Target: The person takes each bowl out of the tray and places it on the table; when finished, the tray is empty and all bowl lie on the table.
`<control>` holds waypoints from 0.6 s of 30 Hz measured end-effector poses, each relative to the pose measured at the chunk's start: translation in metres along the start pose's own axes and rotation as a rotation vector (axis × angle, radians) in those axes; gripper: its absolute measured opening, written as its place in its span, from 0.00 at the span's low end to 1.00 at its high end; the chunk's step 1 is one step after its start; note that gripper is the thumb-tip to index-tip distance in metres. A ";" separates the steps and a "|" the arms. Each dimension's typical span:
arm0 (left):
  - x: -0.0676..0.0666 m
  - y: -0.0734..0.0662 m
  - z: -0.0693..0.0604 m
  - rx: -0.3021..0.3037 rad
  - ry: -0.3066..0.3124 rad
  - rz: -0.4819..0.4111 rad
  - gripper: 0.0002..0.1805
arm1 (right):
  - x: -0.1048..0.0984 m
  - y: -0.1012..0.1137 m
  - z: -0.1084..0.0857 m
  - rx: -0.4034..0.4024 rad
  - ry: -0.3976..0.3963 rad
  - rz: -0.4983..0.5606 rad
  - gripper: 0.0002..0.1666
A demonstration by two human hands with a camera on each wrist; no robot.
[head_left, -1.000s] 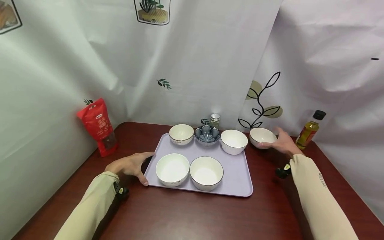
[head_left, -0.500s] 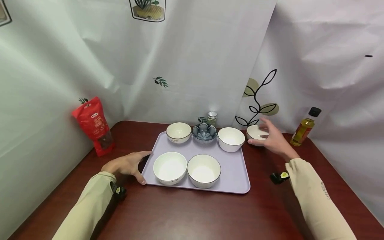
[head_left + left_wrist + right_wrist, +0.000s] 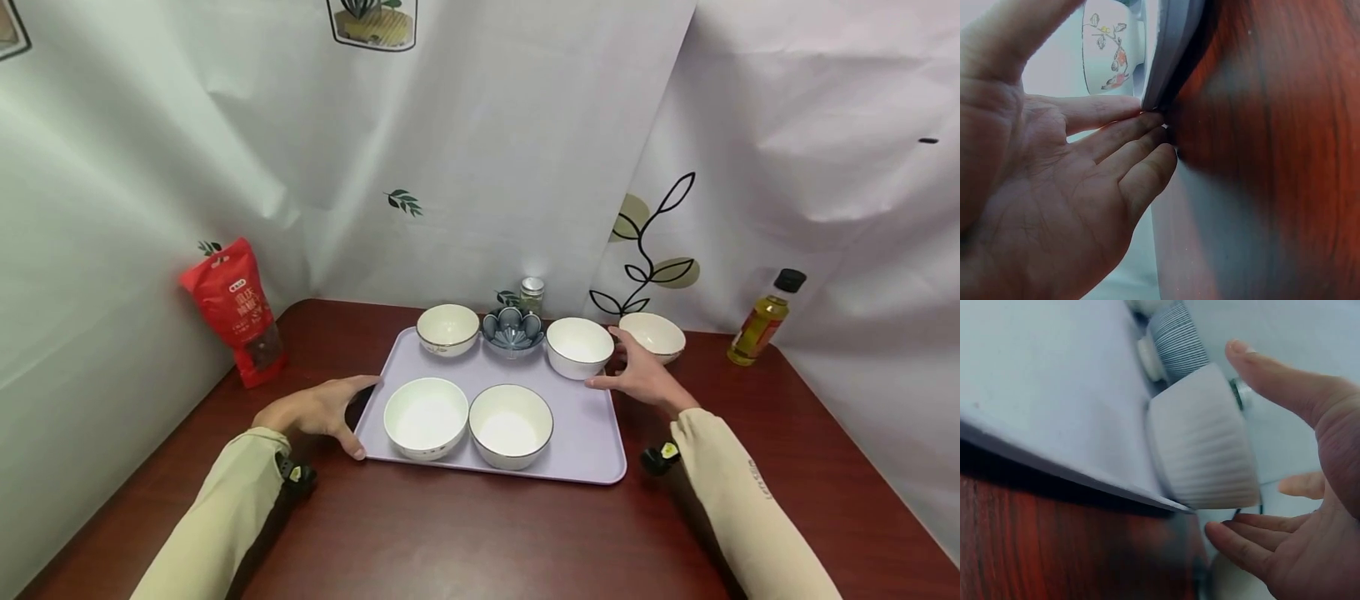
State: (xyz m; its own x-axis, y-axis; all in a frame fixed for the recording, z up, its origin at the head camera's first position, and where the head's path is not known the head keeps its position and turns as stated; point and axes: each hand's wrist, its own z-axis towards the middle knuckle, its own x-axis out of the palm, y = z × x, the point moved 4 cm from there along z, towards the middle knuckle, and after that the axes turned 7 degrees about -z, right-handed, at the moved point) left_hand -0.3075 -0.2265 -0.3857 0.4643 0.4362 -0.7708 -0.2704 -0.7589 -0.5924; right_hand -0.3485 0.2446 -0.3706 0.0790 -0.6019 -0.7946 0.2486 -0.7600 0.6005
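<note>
My left hand [image 3: 321, 414] is spread at the left edge of a pale lilac tray [image 3: 588, 446]; in the left wrist view its extended fingertips touch the tray's edge. Over the tray's right edge my right hand [image 3: 643, 372] stands open beside a ribbed white bowl [image 3: 1207, 440], thumb and fingers apart and nothing gripped. Also on the tray are a flower-patterned bowl [image 3: 448, 331], a blue-grey petal-shaped bowl [image 3: 512, 333], a white bowl [image 3: 426, 419] and a dark-rimmed white bowl [image 3: 511, 427]. Behind my right hand, off the tray, rests another white bowl [image 3: 654, 335].
A small glass jar with a silver lid [image 3: 532, 295] stands behind the tray. An oil bottle [image 3: 761, 325] is at the back right of the brown table [image 3: 480, 542]. A red food pouch [image 3: 238, 308] leans at the left by the curtain wall.
My right hand has let go of the off-tray bowl and moved left to the ribbed bowl. The off-tray bowl stays behind. My left hand keeps its place at the tray.
</note>
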 end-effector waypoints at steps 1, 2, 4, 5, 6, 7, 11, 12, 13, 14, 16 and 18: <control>0.000 0.000 0.000 0.002 -0.001 0.001 0.66 | 0.002 -0.001 0.003 0.008 0.002 0.013 0.66; 0.000 0.001 0.000 -0.003 -0.001 -0.003 0.66 | 0.004 -0.003 0.007 0.020 0.002 0.013 0.67; -0.001 0.001 0.000 -0.007 -0.001 -0.002 0.66 | 0.008 -0.005 0.014 0.050 0.001 0.029 0.70; -0.001 0.001 0.000 -0.008 -0.001 -0.002 0.66 | 0.010 -0.005 0.017 0.065 -0.002 0.034 0.71; -0.001 0.001 0.000 -0.011 -0.002 -0.005 0.66 | 0.011 -0.005 0.020 0.082 -0.002 0.046 0.72; -0.002 0.001 0.000 -0.013 -0.002 -0.008 0.66 | 0.013 -0.006 0.023 0.092 -0.003 0.060 0.73; -0.001 -0.001 -0.001 -0.003 -0.002 -0.012 0.66 | 0.019 -0.007 0.033 0.092 -0.015 0.116 0.73; 0.000 -0.001 -0.001 0.003 -0.002 -0.014 0.66 | 0.020 -0.008 0.035 0.091 -0.020 0.124 0.73; 0.000 -0.002 -0.001 0.004 -0.002 -0.016 0.66 | 0.021 -0.008 0.037 0.086 -0.026 0.129 0.72; 0.000 -0.002 -0.001 0.012 -0.002 -0.014 0.66 | 0.021 -0.008 0.039 0.079 -0.030 0.137 0.71; 0.001 -0.001 -0.002 0.011 -0.004 -0.023 0.66 | 0.022 -0.008 0.041 0.073 -0.041 0.156 0.70; 0.000 0.000 -0.002 0.011 -0.008 -0.028 0.66 | 0.023 -0.008 0.043 0.067 -0.053 0.177 0.69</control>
State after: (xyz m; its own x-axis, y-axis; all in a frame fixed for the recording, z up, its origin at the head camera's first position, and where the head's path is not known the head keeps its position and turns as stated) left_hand -0.3059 -0.2276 -0.3858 0.4651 0.4608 -0.7559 -0.2670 -0.7410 -0.6161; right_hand -0.3901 0.2262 -0.3898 0.0647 -0.7380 -0.6717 0.1702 -0.6551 0.7361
